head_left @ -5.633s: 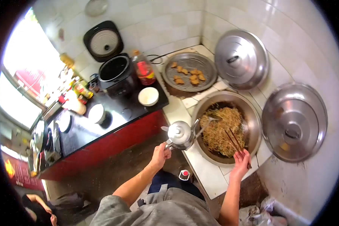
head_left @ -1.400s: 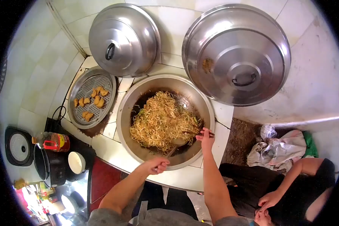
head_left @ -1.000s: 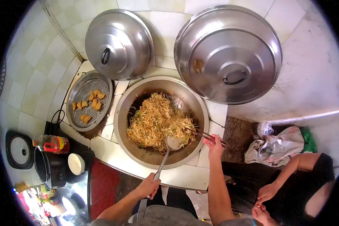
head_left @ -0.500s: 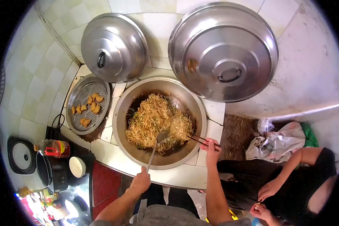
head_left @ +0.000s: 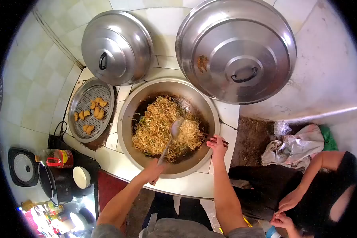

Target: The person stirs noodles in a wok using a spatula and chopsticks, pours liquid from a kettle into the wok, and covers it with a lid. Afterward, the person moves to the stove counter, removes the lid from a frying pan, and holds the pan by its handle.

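A wide metal wok [head_left: 127, 148] set in the tiled stove holds a heap of noodles [head_left: 156, 125] with green bits. My left hand [head_left: 151, 172] is closed round the handle of a metal spatula [head_left: 171, 141], whose head lies over the middle of the noodles. At the wok's right rim my right hand [head_left: 217, 146] grips dark chopsticks [head_left: 225, 142]; their tips reach in at the right edge of the noodles.
Two steel lids [head_left: 117, 43] [head_left: 234, 43] lean behind the wok. To the left sits a perforated tray [head_left: 83, 131] with fried pieces. A pot [head_left: 53, 186], red-labelled bottle [head_left: 61, 158] and bowl [head_left: 81, 177] stand lower left. Another person's hands [head_left: 289, 202] are at right; bags [head_left: 297, 146] lie behind.
My left hand and the spatula have moved up and right over the noodles. My right hand has shifted slightly up and left with the chopsticks. The view has shifted a little.
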Available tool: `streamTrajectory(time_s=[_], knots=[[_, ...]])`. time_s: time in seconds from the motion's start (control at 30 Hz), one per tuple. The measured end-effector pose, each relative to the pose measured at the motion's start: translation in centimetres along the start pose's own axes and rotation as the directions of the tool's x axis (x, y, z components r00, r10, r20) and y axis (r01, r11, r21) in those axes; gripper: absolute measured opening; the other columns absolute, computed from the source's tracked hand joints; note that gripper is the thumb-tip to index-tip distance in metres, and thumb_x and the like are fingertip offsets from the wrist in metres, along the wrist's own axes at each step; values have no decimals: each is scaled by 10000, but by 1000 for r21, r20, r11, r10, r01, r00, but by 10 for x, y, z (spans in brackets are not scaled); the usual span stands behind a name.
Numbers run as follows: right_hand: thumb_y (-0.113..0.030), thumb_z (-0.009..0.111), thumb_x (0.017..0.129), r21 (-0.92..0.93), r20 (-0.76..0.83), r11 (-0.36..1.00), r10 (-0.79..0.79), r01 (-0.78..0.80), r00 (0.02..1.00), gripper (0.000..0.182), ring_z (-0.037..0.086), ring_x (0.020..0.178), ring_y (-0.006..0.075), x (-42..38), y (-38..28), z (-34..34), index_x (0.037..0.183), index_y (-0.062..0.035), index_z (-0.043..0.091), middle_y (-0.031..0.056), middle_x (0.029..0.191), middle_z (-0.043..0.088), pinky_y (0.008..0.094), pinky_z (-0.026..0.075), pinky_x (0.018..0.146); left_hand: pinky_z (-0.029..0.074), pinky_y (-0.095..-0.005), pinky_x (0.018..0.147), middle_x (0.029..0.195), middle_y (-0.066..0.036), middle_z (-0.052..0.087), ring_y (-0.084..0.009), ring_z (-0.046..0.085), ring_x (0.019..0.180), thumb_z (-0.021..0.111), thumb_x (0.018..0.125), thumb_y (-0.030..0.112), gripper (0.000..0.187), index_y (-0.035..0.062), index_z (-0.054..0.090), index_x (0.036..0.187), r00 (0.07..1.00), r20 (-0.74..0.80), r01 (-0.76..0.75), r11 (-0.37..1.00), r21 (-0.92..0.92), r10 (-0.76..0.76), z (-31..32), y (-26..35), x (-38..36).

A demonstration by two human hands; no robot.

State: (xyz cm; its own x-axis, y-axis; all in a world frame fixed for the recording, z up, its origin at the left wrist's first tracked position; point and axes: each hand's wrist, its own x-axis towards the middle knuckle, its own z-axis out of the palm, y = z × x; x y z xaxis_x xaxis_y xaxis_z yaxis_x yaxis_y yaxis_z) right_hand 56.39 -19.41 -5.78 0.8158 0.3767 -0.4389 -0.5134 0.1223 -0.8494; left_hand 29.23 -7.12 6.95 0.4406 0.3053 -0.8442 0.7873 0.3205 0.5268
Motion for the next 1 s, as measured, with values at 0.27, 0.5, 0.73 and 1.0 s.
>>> streamTrajectory(time_s=[0.27,0.5,0.73,1.0], knots=[[-238,507,944,-169,212,956,-204,241,956,286,656,690,200,-52,-68,5,948,29,609,104,848,632,308,518,672,477,-522,556,698,-300,579,-470,594,669,491,895,152,270,-9,325,1035,902,-258,-194,860,471,345,13,-40,-33],[-209,505,947,-250,307,919,-225,306,925,284,648,703,163,-58,-57,12,968,47,625,102,870,637,272,522,639,493,-516,573,729,-313,583,-480,596,676,491,897,157,290,-19,319,1051,917,-291,-103,867,488,273,22,-47,-36],[-269,560,909,-249,215,963,-48,102,976,325,661,632,207,-38,-41,-16,1027,28,618,123,877,633,284,549,566,524,-484,598,789,-291,595,-424,617,675,480,894,164,338,-40,326,1116,959,-282,63,935,350,41,29,-47,-31],[-225,532,927,-88,58,996,-19,24,998,269,660,638,232,-22,-10,-3,960,28,617,143,835,633,320,558,570,476,-458,436,640,-315,549,-401,560,462,479,871,171,318,-38,335,1063,986,-160,-31,998,61,41,60,-28,-44]])
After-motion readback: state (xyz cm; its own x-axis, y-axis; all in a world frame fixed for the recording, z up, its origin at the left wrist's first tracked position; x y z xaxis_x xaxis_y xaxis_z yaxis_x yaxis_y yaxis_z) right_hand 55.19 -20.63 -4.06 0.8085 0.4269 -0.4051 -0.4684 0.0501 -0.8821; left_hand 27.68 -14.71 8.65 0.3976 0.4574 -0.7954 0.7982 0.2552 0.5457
